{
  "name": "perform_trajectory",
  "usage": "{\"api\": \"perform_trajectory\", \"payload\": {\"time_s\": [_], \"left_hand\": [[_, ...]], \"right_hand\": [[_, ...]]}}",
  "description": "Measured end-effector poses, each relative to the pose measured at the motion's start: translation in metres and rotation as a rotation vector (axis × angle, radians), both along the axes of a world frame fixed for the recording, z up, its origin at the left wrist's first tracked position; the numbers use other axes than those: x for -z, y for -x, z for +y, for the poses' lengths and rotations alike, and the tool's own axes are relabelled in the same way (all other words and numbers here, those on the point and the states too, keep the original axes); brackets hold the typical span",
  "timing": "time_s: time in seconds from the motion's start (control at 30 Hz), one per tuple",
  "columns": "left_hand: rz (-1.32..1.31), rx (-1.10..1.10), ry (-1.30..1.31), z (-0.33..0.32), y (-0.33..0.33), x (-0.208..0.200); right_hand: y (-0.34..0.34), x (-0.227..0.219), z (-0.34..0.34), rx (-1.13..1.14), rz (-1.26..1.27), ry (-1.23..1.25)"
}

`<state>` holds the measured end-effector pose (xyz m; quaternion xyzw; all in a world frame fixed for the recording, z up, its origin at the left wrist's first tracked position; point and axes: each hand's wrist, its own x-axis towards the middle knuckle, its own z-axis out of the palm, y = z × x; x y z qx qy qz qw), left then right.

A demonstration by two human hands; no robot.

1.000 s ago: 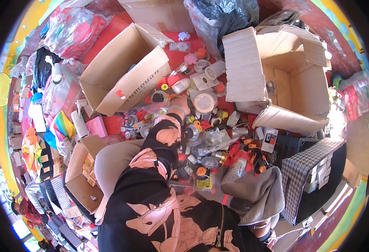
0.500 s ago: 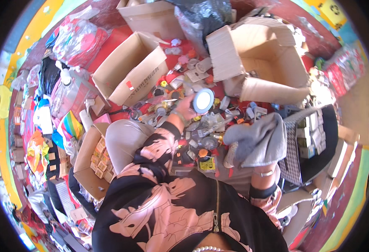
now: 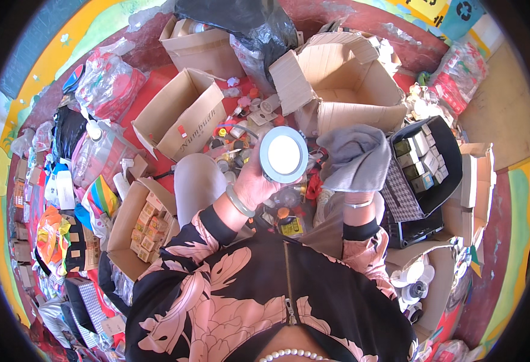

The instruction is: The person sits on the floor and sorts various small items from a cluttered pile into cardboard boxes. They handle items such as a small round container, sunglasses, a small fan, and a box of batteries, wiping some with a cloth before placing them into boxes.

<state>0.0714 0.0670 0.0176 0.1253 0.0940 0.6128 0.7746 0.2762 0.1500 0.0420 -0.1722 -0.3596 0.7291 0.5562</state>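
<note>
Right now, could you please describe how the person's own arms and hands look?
Both sleeves are black with large pale-pink flowers drawn in dark lines, ending in plain black cuffs. The left hand is ungloved, with a pale, smooth bangle at its wrist. The right wrist wears a thin silvery bracelet; the right hand itself is hidden.

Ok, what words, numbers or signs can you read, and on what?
Recycling-arrows symbol: blue wall panel.
Dark lettering, not copied out: long open brown cardboard box.
Dark characters, cut off: yellow wall panel.
Print, too small: small yellow-and-black package.
None visible: round white-faced disc with blue-grey rim.
</note>
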Motion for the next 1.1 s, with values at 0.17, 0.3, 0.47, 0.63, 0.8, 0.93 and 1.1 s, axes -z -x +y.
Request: {"api": "perform_trajectory", "payload": {"time_s": [0.17, 0.3, 0.47, 0.63, 0.8, 0.93, 1.1], "left_hand": [[0.164, -0.103, 0.324, -0.013, -0.022, 0.003], [0.642, -0.236, 0.013, -0.026, -0.033, 0.027], [1.226, -0.435, -0.187, -0.029, -0.052, 0.024], [1.444, -0.66, -0.531, -0.021, -0.068, 0.045], [1.157, -0.362, -0.353, -0.021, -0.066, 0.033], [1.215, -0.418, -0.339, -0.026, -0.05, 0.016], [0.425, -0.206, -0.068, -0.01, -0.037, 0.04]], "right_hand": [[0.025, 0.053, -0.052, 0.13, -0.705, -0.573], [0.037, 0.063, -0.071, 0.215, -0.99, -0.99], [0.049, 0.085, -0.061, 0.115, -0.121, 0.021], [0.052, 0.072, -0.051, 0.288, 0.233, 0.314], [0.014, 0.107, -0.018, -0.052, 0.35, 0.349], [-0.003, 0.095, 0.003, 0.145, 0.15, -0.057], [0.023, 0.049, -0.063, 0.363, -0.314, -0.047]]}}
